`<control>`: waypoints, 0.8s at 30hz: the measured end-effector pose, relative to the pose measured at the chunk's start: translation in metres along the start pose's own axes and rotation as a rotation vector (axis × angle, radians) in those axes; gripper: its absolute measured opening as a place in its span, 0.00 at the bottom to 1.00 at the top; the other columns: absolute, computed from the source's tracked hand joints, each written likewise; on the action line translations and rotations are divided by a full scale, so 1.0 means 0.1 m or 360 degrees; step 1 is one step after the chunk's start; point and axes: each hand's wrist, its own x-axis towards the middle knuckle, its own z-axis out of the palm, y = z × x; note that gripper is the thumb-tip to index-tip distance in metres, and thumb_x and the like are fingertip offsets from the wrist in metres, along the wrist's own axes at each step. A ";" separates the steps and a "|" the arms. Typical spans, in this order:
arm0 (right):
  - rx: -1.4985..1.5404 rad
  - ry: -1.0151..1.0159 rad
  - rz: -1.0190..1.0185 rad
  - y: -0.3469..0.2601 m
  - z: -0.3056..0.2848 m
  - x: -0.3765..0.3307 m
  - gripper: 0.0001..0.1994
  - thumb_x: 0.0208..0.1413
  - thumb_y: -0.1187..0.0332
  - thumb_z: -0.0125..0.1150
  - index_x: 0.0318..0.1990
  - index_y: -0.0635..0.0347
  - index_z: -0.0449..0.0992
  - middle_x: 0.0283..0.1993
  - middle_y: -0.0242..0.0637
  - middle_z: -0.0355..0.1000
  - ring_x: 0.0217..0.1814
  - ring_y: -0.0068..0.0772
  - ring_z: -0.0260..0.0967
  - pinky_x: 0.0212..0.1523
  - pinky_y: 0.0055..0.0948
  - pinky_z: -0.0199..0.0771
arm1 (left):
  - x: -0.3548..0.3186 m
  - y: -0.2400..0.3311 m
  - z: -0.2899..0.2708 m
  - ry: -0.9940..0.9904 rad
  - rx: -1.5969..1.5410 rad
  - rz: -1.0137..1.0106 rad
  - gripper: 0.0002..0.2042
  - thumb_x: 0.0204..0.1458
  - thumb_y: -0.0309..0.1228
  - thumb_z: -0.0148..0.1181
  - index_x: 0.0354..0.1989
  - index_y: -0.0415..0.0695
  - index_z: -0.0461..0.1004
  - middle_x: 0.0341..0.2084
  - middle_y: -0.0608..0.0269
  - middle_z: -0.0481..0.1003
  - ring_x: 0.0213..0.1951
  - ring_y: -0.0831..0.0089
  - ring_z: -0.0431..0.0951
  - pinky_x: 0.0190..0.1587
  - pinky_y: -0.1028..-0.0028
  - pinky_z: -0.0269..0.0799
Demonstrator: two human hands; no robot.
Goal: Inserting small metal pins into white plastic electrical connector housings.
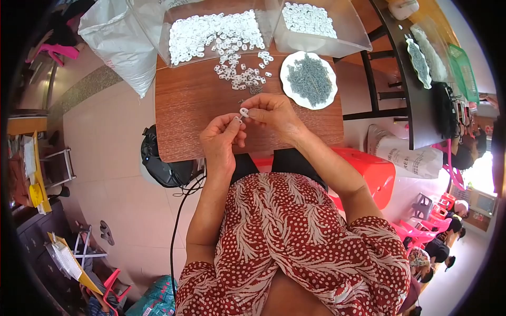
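White piece [244,112], clamped in right hand [278,116]; left hand [220,139] just beside, grip pinched together, contents unclear

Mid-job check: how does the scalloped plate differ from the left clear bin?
The scalloped plate is opaque white; the left clear bin is see-through. The plate is roundish with a wavy rim, the bin boxy. The plate holds thin grey nails, the bin white plastic clips. Both are open on top and heaped.

White clips [192,38], grey pins [310,79], white plate [314,106]; now the desk [182,118], reddish-brown with wood grain; bright red stool [377,176], and a dark red blouse [311,226] patterned with pale leaves and dots!
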 end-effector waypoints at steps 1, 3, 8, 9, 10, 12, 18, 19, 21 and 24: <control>0.0016 0.0010 0.0005 -0.02 0.02 0.01 0.10 0.52 0.74 0.56 0.43 0.65 0.74 0.32 0.31 0.73 0.32 0.17 0.69 0.27 0.14 0.63 | 0.01 0.02 0.00 0.0004 0.0007 0.0001 0.06 0.51 0.23 0.56 0.36 0.35 0.73 0.24 0.59 0.74 0.20 0.77 0.72 0.20 0.81 0.66; 0.0026 0.0015 0.0013 -0.04 0.03 -0.02 0.10 0.52 0.73 0.56 0.42 0.65 0.74 0.32 0.31 0.73 0.32 0.16 0.68 0.26 0.14 0.63 | -0.03 0.03 0.00 0.0013 0.0008 0.0003 0.06 0.50 0.23 0.57 0.36 0.35 0.73 0.23 0.60 0.74 0.20 0.78 0.72 0.20 0.81 0.66; 0.0072 0.0025 0.0053 -0.04 0.06 -0.12 0.10 0.52 0.75 0.56 0.42 0.66 0.74 0.32 0.32 0.73 0.32 0.17 0.68 0.26 0.14 0.63 | -0.14 0.02 0.02 0.0036 0.0001 0.0005 0.06 0.50 0.23 0.57 0.35 0.35 0.74 0.23 0.61 0.74 0.20 0.78 0.72 0.19 0.81 0.66; 0.0069 0.0018 0.0050 -0.03 0.06 -0.12 0.10 0.52 0.75 0.56 0.42 0.66 0.74 0.32 0.32 0.73 0.32 0.17 0.68 0.26 0.14 0.63 | -0.14 0.02 0.02 0.0039 -0.0001 0.0012 0.06 0.50 0.23 0.57 0.35 0.35 0.74 0.23 0.61 0.74 0.20 0.78 0.72 0.19 0.81 0.66; 0.0087 0.0009 0.0042 -0.02 0.05 -0.11 0.10 0.52 0.75 0.56 0.42 0.66 0.74 0.33 0.32 0.73 0.32 0.17 0.68 0.26 0.14 0.63 | -0.15 0.02 0.02 0.0032 0.0006 0.0017 0.06 0.50 0.23 0.57 0.35 0.35 0.74 0.23 0.61 0.74 0.20 0.78 0.72 0.19 0.81 0.66; 0.0101 -0.0004 0.0034 -0.02 0.07 -0.11 0.10 0.52 0.75 0.56 0.42 0.66 0.74 0.33 0.32 0.73 0.32 0.17 0.68 0.27 0.14 0.63 | -0.15 0.02 0.02 0.0028 0.0009 0.0025 0.06 0.50 0.24 0.57 0.35 0.36 0.74 0.23 0.61 0.75 0.20 0.78 0.72 0.19 0.81 0.66; 0.0028 -0.0004 -0.0012 -0.02 0.12 -0.12 0.10 0.51 0.75 0.56 0.41 0.65 0.74 0.33 0.32 0.73 0.31 0.17 0.68 0.26 0.14 0.63 | -0.16 0.03 0.01 0.0087 0.0076 0.0030 0.05 0.50 0.23 0.57 0.34 0.36 0.74 0.23 0.61 0.75 0.19 0.79 0.72 0.18 0.82 0.66; 0.0008 -0.0003 -0.0026 -0.01 0.12 -0.12 0.09 0.51 0.75 0.56 0.41 0.65 0.74 0.33 0.32 0.73 0.32 0.17 0.69 0.27 0.14 0.64 | -0.16 0.02 0.01 0.0096 0.0083 0.0042 0.05 0.50 0.23 0.57 0.34 0.36 0.74 0.22 0.61 0.75 0.19 0.79 0.72 0.18 0.82 0.66; -0.0013 -0.0004 -0.0039 0.00 0.14 -0.12 0.09 0.52 0.75 0.56 0.41 0.64 0.74 0.33 0.31 0.73 0.32 0.17 0.69 0.27 0.14 0.64 | -0.16 0.00 -0.01 0.0108 0.0089 0.0055 0.05 0.50 0.23 0.57 0.34 0.36 0.74 0.22 0.61 0.75 0.18 0.79 0.72 0.18 0.82 0.66; -0.0128 0.0049 -0.0087 0.01 0.18 -0.12 0.09 0.51 0.77 0.56 0.41 0.65 0.74 0.32 0.32 0.73 0.33 0.17 0.69 0.30 0.16 0.67 | -0.16 -0.01 -0.02 0.0111 0.0121 0.0078 0.05 0.50 0.23 0.57 0.34 0.36 0.74 0.23 0.61 0.75 0.19 0.79 0.72 0.18 0.82 0.66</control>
